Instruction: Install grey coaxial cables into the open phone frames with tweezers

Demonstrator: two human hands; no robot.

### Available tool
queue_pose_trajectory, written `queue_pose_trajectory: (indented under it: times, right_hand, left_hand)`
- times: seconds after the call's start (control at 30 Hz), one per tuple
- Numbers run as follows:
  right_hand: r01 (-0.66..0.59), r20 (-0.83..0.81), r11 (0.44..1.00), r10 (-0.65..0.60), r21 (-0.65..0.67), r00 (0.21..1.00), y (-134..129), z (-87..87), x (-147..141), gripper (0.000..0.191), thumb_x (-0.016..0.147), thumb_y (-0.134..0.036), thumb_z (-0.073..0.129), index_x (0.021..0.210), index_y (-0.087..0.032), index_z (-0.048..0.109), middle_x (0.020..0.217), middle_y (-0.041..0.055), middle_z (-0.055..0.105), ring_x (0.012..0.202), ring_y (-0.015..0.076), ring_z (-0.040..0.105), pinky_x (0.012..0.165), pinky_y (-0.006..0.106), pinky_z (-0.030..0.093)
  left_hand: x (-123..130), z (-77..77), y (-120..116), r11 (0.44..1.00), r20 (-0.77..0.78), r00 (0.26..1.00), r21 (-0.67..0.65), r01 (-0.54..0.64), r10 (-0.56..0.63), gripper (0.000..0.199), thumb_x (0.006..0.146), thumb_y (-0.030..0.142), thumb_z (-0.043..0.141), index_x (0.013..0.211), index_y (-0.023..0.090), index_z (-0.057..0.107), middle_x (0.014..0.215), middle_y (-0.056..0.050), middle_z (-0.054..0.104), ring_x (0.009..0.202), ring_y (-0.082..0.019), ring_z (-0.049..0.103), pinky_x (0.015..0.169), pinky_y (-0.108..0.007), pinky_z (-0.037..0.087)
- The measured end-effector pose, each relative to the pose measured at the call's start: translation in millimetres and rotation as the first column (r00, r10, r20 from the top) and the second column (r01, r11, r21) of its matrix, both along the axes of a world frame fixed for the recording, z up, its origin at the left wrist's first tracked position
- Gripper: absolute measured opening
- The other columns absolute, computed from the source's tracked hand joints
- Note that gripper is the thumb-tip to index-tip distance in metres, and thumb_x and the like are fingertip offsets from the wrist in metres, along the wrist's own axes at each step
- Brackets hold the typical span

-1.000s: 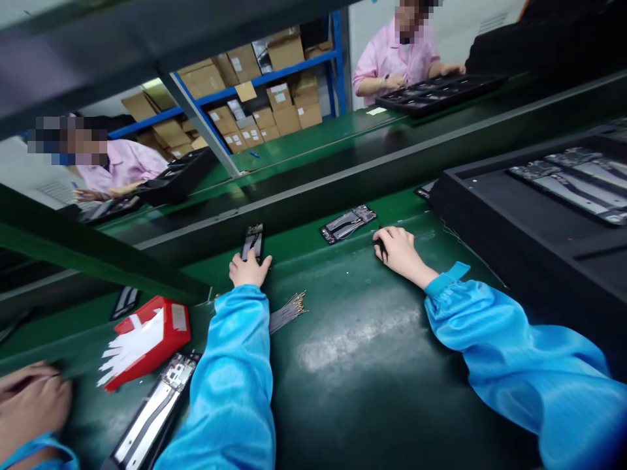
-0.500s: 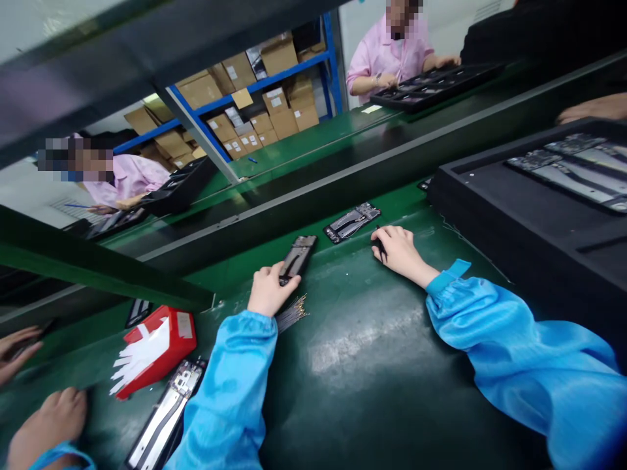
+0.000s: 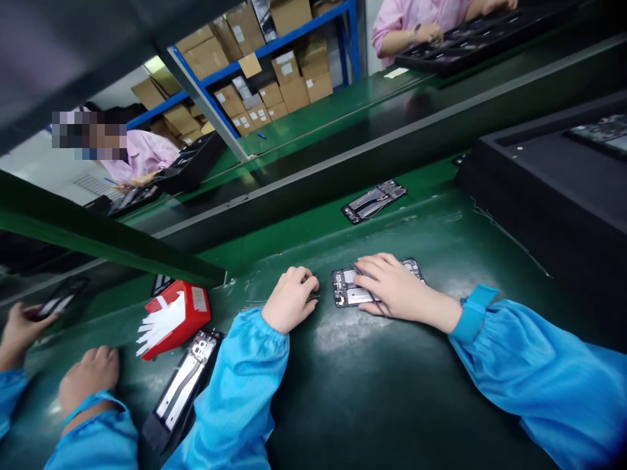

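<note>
My right hand (image 3: 392, 287) lies over an opened phone body (image 3: 345, 288) on the green bench, with dark tweezers (image 3: 360, 271) held in its fingers. The hand covers the middle of the phone, which lies flat with its metal inside facing up. To the left, my left hand (image 3: 291, 300) is closed, its fingertips pinched at a bundle of thin cables (image 3: 252, 305). Cable ends stick out by the fingers, but how many are gripped is hidden. Beyond both hands a second opened phone body (image 3: 375, 200) rests near the bench's raised back strip.
A red box (image 3: 196, 310) with white paper strips stands left, beside more phone bodies (image 3: 183, 385). At far left are a co-worker's hands (image 3: 91, 375). A large black tray (image 3: 539, 196) fills the right. A green post (image 3: 122, 235) slants down at left.
The phone that was under my left hand now lies in front of me under my right hand. My left hand has let it go and closed at the cables. The view has shifted somewhat.
</note>
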State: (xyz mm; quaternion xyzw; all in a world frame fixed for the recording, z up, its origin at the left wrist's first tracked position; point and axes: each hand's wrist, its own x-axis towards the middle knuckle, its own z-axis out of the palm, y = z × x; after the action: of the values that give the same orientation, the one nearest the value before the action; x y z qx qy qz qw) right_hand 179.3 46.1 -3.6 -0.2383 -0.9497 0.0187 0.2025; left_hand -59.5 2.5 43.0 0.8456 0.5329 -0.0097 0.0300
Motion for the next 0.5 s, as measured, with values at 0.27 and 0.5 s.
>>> queue_pose_trajectory:
  times: [0.27,0.5]
  right_hand:
    - [-0.021,0.074,0.996,0.028,-0.091,0.997,-5.3,8.4,8.0,0.042,0.073,-0.045,0.054,0.103,-0.016,0.056,0.107,0.0153,0.053,0.098,0.0289,0.045,0.081,0.045,0.032]
    - [-0.044,-0.219,0.94,-0.034,-0.339,0.975,-8.1,19.9,1.7,0.026,0.085,-0.025,0.042,0.107,-0.016,0.054,0.097,0.0101,0.06,0.091,0.0208,0.052,0.079,0.037,0.039]
  left_hand:
    - [17.6,-5.8,-5.7,0.989,-0.22,0.974,0.122,0.089,-0.06,0.009,0.074,0.011,0.051,0.078,0.018,0.055,0.084,-0.008,0.051,0.081,-0.023,0.044,0.065,-0.036,0.037]
    - [32.0,-18.5,-5.3,0.988,-0.01,0.995,0.114,0.103,-0.102,0.012,0.082,0.017,0.042,0.084,0.018,0.054,0.084,-0.005,0.053,0.078,-0.019,0.047,0.068,-0.033,0.038]
